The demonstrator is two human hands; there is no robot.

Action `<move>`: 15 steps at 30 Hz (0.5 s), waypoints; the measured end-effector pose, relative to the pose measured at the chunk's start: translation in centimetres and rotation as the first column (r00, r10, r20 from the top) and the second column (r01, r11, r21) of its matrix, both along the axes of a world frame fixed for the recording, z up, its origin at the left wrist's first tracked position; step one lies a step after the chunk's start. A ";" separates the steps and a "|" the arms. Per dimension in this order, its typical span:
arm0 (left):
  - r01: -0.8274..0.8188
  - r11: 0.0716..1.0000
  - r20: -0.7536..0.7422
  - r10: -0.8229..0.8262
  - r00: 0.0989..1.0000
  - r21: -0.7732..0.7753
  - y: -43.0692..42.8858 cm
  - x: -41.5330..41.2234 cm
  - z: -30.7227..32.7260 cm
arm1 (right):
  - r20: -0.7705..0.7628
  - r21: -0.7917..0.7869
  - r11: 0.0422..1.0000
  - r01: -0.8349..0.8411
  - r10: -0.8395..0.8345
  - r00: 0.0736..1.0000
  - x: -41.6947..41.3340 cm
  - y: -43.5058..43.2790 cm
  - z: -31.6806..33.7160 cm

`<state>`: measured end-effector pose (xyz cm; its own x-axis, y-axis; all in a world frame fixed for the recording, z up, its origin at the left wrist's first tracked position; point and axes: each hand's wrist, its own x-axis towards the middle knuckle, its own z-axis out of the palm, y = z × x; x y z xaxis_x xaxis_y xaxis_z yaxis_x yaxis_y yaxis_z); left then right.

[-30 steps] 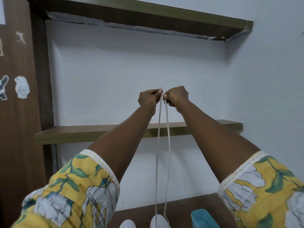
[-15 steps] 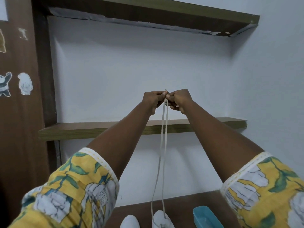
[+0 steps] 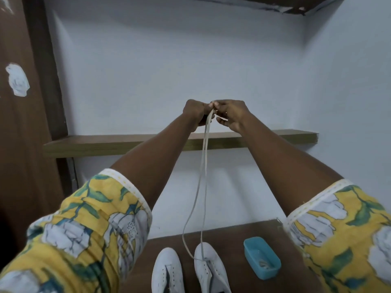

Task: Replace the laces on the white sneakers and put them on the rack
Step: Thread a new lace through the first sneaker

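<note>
The left hand (image 3: pixel 195 112) and right hand (image 3: pixel 232 114) are raised together, both pinching the lace (image 3: pixel 204 166) at its ends. Its two strands hang down to the right sneaker (image 3: pixel 211 269) on the tabletop (image 3: pixel 232 235) — the left sneaker (image 3: pixel 166 269) stands just beside it, and a blue box (image 3: pixel 262 258) is near.

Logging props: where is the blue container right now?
Head view, lower right: blue container on the brown surface, just right of the right sneaker.

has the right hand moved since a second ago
Yes, slightly downward: the right hand, pinching the lace, now overlaps the back edge of the wooden shelf, where a gap of wall showed before. Sideways it holds its place along the shelf.
</note>
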<state>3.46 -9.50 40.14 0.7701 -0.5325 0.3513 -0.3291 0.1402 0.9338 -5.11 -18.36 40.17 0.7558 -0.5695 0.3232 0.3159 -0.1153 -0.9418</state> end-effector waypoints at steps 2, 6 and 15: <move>0.039 0.999 -0.023 -0.040 0.999 -0.033 0.0 -0.1 0.2 | 0.029 0.033 0.999 -0.041 0.040 0.999 0.0 0.0 0.0; 0.071 0.997 -0.055 -0.073 0.996 -0.039 -0.1 -0.3 0.8 | 0.062 0.122 0.989 -0.079 0.072 0.995 0.2 0.4 0.0; 0.238 0.942 -0.085 -0.264 0.961 -0.238 -0.1 -1.0 -2.6 | -0.009 0.095 0.983 0.158 -0.158 0.987 1.4 0.7 1.0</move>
<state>2.51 -9.58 37.51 0.6633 -0.6315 0.4015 -0.1497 0.4138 0.8980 -3.69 -17.63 41.15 0.6539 -0.7102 0.2610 0.2997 -0.0737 -0.9512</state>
